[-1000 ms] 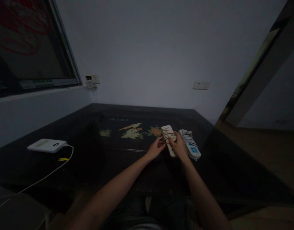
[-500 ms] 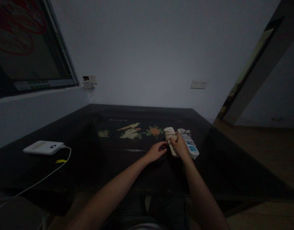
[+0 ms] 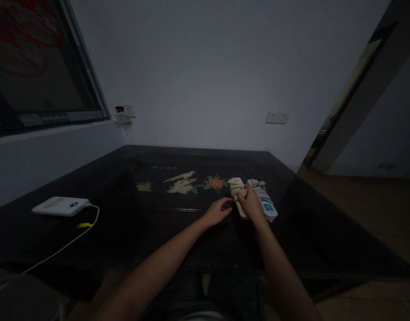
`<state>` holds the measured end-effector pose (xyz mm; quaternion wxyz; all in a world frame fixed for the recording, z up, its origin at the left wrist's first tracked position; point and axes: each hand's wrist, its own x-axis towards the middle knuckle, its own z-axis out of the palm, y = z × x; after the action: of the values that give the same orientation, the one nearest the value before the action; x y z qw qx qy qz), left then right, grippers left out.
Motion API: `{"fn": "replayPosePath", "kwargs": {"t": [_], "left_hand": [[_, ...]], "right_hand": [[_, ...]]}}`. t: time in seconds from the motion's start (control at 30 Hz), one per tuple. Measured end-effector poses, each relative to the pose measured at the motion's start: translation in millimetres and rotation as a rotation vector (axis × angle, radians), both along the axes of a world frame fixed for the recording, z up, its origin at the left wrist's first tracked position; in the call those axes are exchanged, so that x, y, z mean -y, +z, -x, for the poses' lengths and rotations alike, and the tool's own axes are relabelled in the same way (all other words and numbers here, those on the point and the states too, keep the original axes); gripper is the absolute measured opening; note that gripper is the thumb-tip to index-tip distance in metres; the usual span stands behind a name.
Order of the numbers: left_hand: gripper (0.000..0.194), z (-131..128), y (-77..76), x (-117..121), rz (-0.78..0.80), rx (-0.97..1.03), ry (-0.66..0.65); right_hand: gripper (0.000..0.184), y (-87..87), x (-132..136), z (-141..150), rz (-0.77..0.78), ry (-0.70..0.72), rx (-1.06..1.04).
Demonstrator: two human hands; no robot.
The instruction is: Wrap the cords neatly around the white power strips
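Note:
Two power strips lie side by side on the dark table, each with its cord wound around it. My right hand (image 3: 251, 203) grips the left one, a cream power strip (image 3: 236, 182), with thumb and fingers over its wound cord; part of the strip is hidden beneath the hand. Just right of that hand rests a white power strip (image 3: 268, 207) with blue socket faces and a grey-white cord. My left hand (image 3: 218, 211) is at the left edge of the cream strip, its fingers loosely curved and apart, holding nothing. Whether its fingertips touch the strip I cannot tell.
The black table (image 3: 178, 236) carries a painted bird (image 3: 183, 178) and flower design. On its left side lie a white power bank (image 3: 61, 206) with a cable (image 3: 58, 252) plugged in and a yellow tag (image 3: 85, 225). Wall sockets (image 3: 277, 118) are behind the table.

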<state>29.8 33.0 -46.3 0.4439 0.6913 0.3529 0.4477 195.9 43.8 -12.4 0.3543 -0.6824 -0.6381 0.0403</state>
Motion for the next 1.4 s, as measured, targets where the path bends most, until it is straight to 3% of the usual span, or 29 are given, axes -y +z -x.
{"fn": "replayPosePath", "kwargs": {"t": [0.37,0.47,0.57,0.73,0.87,1.0,1.1,1.2,1.4], "left_hand": [[0.035,0.4,2.8,1.8,-0.018,-0.080,0.001],[0.035,0.0,-0.4,-3.0,0.041,0.005,0.028],[0.037,-0.8,-2.1,-10.5,0.204,0.156,0.123],[0.045,2.3,9.0,-11.4,0.498,0.448,0.159],[0.046,6.6,23.1,-0.5,0.508,0.558,0.099],[0.049,6.6,28.4,4.8,0.460,0.607,0.137],[0.050,4.5,27.0,3.4,0.423,0.640,0.181],[0.052,2.7,24.4,0.2,0.355,0.700,0.221],[0.056,2.0,20.5,-2.8,0.256,0.776,0.270]], "right_hand": [[0.053,3.7,1.3,1.0,0.064,-0.003,0.009],[0.054,3.7,0.3,0.3,0.054,0.029,-0.024],[0.054,6.5,1.1,1.6,0.007,0.072,-0.077],[0.054,13.5,7.9,13.6,-0.068,0.260,-0.238],[0.054,13.1,12.7,28.3,-0.120,0.469,-0.301],[0.055,8.8,12.9,38.4,-0.160,0.580,-0.290],[0.056,6.5,12.3,42.3,-0.212,0.537,-0.290],[0.053,7.0,14.5,45.3,-0.239,0.401,-0.293],[0.035,12.3,22.0,48.5,-0.255,0.261,-0.240]]}}
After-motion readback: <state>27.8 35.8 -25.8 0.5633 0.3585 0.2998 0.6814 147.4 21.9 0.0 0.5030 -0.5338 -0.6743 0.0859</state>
